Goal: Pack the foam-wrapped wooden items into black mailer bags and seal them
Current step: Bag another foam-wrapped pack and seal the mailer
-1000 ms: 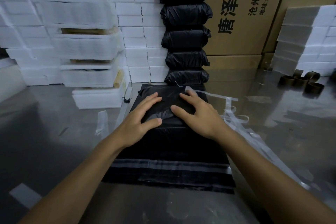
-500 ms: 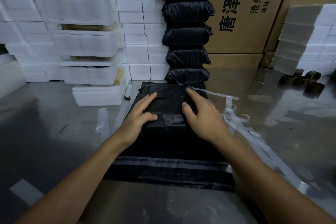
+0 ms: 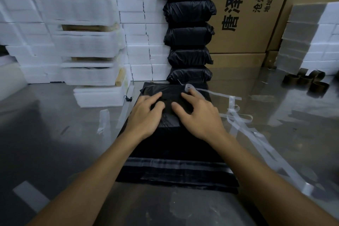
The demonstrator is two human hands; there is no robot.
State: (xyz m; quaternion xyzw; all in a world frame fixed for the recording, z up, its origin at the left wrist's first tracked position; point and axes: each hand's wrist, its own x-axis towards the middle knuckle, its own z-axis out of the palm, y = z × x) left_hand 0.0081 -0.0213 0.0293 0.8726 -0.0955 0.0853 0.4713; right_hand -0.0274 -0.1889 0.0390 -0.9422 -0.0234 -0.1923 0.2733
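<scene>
Steel table (image 3: pixel 55 143), foam and cartons behind.
I see my left hand (image 3: pixel 145 115) and right hand (image 3: pixel 200 115) pressing flat, fingers spread with no grip, on the filled black mailer bag (image 3: pixel 170 145) at centre (flap nearest me); five sealed bags (image 3: pixel 189 29) stacked beyond, peeled strips (image 3: pixel 244 130) to the right.

Two bare forearms are seen, with no sleeve reaching into view. The left hand (image 3: pixel 146 115) and the right hand (image 3: pixel 200 115) are ungloved. Short, trimmed fingernails are shown on the fingers (image 3: pixel 175 105). The rest of the body is not shown.
</scene>
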